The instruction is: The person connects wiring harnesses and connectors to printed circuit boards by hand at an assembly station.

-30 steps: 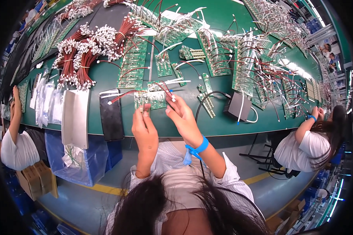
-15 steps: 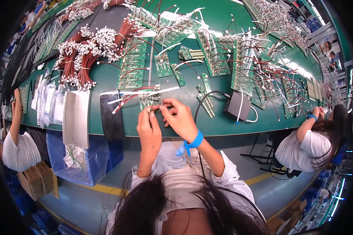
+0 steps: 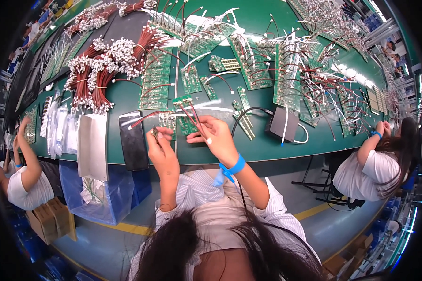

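My left hand (image 3: 164, 157) is closed, thumb and fingertips pinching a small dark greenish piece (image 3: 154, 132) whose kind I cannot make out. To its right, my right hand (image 3: 219, 140) grips a green circuit board (image 3: 186, 121) by its lower right edge. Red-brown wires run from the board's top across that hand, ending in a white plug (image 3: 209, 140). Another small board (image 3: 167, 120) lies behind the left fingertips, partly hidden by them. A blue wrist strap (image 3: 237, 165) circles my right wrist.
Bundled red-brown cables (image 3: 91, 77) with white plugs lie far left. Beside my left hand are a black tray (image 3: 133, 140) and a whitish metal channel (image 3: 93, 147). A black box (image 3: 283, 124) with a cable stands right, before wired boards (image 3: 288, 77). Co-workers sit at both sides.
My hands have moved apart. The right now holds a board tilted up with wires over the hand; the left has drawn back left with a small piece. The white strips there look blurred.
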`<state>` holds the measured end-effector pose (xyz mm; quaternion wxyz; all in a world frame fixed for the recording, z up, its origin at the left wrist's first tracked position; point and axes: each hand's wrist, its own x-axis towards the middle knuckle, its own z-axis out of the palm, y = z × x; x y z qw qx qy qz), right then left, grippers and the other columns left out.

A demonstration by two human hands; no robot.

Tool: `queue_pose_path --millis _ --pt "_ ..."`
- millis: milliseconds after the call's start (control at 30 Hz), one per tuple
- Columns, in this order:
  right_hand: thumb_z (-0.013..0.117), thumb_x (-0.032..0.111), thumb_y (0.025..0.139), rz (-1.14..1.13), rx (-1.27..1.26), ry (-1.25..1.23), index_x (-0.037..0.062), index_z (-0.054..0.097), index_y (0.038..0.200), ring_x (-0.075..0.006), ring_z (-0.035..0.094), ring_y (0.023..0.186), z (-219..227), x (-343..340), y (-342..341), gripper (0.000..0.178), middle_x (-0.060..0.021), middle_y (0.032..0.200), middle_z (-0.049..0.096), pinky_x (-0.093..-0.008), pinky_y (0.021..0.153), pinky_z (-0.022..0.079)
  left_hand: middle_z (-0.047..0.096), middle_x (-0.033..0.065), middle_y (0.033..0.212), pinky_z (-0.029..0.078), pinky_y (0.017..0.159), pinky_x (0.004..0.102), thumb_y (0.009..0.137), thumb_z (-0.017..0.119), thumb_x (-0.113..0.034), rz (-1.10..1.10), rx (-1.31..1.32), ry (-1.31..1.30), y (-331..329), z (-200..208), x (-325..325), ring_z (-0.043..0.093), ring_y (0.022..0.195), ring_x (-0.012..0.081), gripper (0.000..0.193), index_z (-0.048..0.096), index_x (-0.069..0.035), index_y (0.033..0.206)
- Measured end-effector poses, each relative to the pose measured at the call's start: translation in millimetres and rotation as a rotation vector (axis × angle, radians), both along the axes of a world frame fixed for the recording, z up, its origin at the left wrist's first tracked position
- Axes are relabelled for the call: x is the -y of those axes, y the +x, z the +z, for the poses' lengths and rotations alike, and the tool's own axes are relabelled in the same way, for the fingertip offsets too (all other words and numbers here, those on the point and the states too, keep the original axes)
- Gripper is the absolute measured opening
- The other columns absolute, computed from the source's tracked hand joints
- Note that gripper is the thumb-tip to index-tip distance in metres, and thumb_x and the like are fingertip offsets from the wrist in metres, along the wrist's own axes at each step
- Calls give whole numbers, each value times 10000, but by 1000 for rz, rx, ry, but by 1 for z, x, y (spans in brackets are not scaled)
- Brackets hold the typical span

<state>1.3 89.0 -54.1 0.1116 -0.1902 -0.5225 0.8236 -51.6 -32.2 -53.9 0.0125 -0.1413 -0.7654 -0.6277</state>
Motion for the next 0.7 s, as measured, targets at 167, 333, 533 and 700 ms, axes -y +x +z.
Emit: queue_pose_path --millis 167,333,533,700 --pt "461 49 877 28 43 -140 -108 443 1066 -230 626 782 32 -4 32 246 -145 931 556 -299 688 537 520 1 784 377 615 186 842 547 -42 -219 371 316 13 15 -7 473 720 48 115 492 -5 936" --pt "505 62 860 83 -21 -90 -69 499 1074 -167 601 805 23 -14 45 251 -101 906 578 -278 710 516 457 -51 746 321 577 154 782 619 -5 -363 475 358 17 21 -18 390 663 4 114 514 -7 824" --pt "534 23 819 -59 14 393 -41 516 1066 -76 546 803 37 -22 53 256 -59 918 589 -235 710 468 473 -37 785 343 626 168 791 594 1 -517 444 264 19 29 -19 418 709 21 110 528 5 879" --pt "579 -7 771 13 -8 683 -27 531 1002 -135 581 784 47 -28 59 237 -99 915 581 -262 662 504 522 12 895 395 746 201 812 555 7 -510 363 269 25 35 -21 478 820 57 189 499 27 991"
